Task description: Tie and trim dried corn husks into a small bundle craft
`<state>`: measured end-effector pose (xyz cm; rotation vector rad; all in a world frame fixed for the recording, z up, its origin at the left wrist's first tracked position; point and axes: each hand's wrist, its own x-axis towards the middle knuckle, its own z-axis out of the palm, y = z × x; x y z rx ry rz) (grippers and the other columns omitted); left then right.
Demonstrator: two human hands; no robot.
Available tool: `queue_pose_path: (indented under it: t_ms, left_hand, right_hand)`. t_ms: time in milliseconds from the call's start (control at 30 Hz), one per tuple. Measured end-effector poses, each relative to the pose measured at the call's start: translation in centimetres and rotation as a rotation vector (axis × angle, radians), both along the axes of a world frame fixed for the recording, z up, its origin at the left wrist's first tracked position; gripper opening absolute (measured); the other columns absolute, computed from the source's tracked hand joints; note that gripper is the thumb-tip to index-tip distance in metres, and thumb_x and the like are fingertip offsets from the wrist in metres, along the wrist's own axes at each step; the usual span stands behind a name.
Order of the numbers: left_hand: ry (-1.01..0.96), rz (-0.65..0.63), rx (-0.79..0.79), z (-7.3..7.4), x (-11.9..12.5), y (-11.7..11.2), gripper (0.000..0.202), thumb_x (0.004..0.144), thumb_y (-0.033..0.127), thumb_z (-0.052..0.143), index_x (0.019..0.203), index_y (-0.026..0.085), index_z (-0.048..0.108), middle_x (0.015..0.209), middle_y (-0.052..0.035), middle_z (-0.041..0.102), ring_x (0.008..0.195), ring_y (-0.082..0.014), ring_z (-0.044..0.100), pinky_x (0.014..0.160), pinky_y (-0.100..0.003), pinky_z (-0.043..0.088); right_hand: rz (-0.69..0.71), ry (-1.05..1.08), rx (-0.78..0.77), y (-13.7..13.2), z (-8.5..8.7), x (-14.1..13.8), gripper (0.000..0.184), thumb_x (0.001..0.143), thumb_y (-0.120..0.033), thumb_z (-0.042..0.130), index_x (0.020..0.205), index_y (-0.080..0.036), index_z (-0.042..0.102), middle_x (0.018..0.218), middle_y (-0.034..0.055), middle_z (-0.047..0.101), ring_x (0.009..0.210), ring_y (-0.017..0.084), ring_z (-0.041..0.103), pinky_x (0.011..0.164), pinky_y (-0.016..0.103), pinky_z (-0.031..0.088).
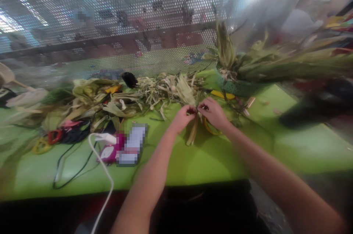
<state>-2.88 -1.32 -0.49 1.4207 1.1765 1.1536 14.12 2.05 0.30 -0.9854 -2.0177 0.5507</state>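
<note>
My left hand (183, 116) and my right hand (213, 113) meet above the green table (209, 157), fingers pinched together. Between them they grip a bundle of dry corn husk strips (192, 134) that hangs down toward me. A yellow ring-shaped item (210, 128) lies under my right hand. Just beyond my hands lies a heap of pale husks (176, 89).
A green basket (242, 87) of unhusked corn ears stands at the back right. Husk piles (91, 101), red and yellow scissors (48, 139), a pink device (110, 151) and a white cable (103, 175) lie at the left. A perforated metal screen (138, 24) closes the back.
</note>
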Motion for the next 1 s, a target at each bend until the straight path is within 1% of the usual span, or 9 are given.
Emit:
queue_pose_path:
  t_ms: [233,367,533,633,700,767,833,933,1000]
  left_hand:
    - [0.178,0.071,0.160,0.29,0.25,-0.23,0.009,0.076,0.016,0.063,0.084,0.017,0.059,0.083,-0.0017,0.061,0.079,-0.0146,0.055,0.077,-0.028,0.043]
    - [0.187,0.107,0.206,0.43,0.32,-0.31,0.009,0.077,0.017,0.064,0.083,0.018,0.058,0.081,-0.0010,0.061,0.076,-0.0138,0.055,0.074,-0.027,0.043]
    - [0.164,0.088,0.285,0.39,0.32,-0.29,0.012,0.080,0.018,0.063,0.092,0.019,0.063,0.087,-0.0019,0.064,0.079,-0.0141,0.057,0.078,-0.027,0.044]
    - [0.177,0.093,0.313,0.41,0.25,-0.27,0.008,0.083,0.022,0.061,0.089,0.020,0.065,0.087,-0.0024,0.066,0.080,-0.0144,0.059,0.079,-0.027,0.044]
    - [0.170,0.103,0.301,0.41,0.19,-0.21,0.007,0.084,0.024,0.061,0.087,0.019,0.065,0.085,-0.0023,0.066,0.079,-0.0140,0.058,0.077,-0.027,0.044]
    - [0.131,0.117,0.259,0.35,0.13,-0.11,0.009,0.083,0.027,0.063,0.086,0.018,0.065,0.082,-0.0018,0.065,0.076,-0.0133,0.057,0.076,-0.027,0.044]
    - [0.040,0.142,0.202,0.25,0.08,0.02,0.012,0.081,0.029,0.065,0.085,0.018,0.064,0.080,-0.0008,0.063,0.075,-0.0123,0.056,0.075,-0.026,0.044]
    - [-0.177,0.189,0.087,0.10,-0.01,0.20,0.016,0.077,0.031,0.068,0.085,0.019,0.061,0.079,0.0008,0.060,0.074,-0.0108,0.055,0.074,-0.025,0.045]
    - [-0.312,0.207,0.009,0.09,-0.08,0.24,0.017,0.077,0.032,0.067,0.084,0.019,0.058,0.078,0.0014,0.060,0.071,-0.0098,0.055,0.071,-0.024,0.045]
  right_hand:
    - [0.021,0.076,-0.081,0.07,-0.29,-0.16,0.007,0.083,-0.020,0.061,0.076,-0.019,0.060,0.083,0.0020,0.055,0.077,0.016,0.053,0.069,0.029,0.041]
    - [0.013,0.088,-0.123,0.01,-0.17,-0.16,0.007,0.082,-0.020,0.061,0.075,-0.019,0.060,0.082,0.0014,0.055,0.076,0.016,0.052,0.070,0.028,0.041]
    - [0.007,0.115,-0.171,0.24,-0.15,-0.06,0.007,0.080,-0.022,0.062,0.073,-0.020,0.059,0.079,0.0008,0.056,0.076,0.016,0.052,0.071,0.028,0.040]
    - [0.007,0.123,-0.183,0.38,-0.29,-0.05,0.010,0.079,-0.026,0.062,0.072,-0.020,0.059,0.078,0.0007,0.056,0.075,0.016,0.052,0.070,0.028,0.040]
    - [0.003,0.129,-0.187,0.41,-0.41,-0.07,0.010,0.078,-0.027,0.063,0.072,-0.020,0.059,0.077,0.0007,0.057,0.075,0.016,0.052,0.069,0.028,0.040]
    - [0.002,0.133,-0.206,0.44,-0.56,-0.07,0.010,0.078,-0.028,0.063,0.074,-0.020,0.060,0.076,0.0004,0.058,0.073,0.016,0.052,0.068,0.028,0.039]
    - [0.005,0.134,-0.237,0.49,-0.72,-0.02,0.012,0.080,-0.031,0.062,0.076,-0.020,0.061,0.074,-0.0001,0.059,0.070,0.016,0.052,0.066,0.028,0.039]
    - [-0.001,0.117,-0.273,0.59,-0.83,0.16,0.014,0.082,-0.034,0.060,0.078,-0.020,0.060,0.072,-0.0006,0.060,0.068,0.016,0.053,0.064,0.028,0.038]
    - [-0.029,0.073,-0.278,0.62,-0.76,0.31,0.013,0.081,-0.032,0.061,0.077,-0.020,0.060,0.072,-0.0002,0.062,0.067,0.017,0.054,0.063,0.028,0.037]
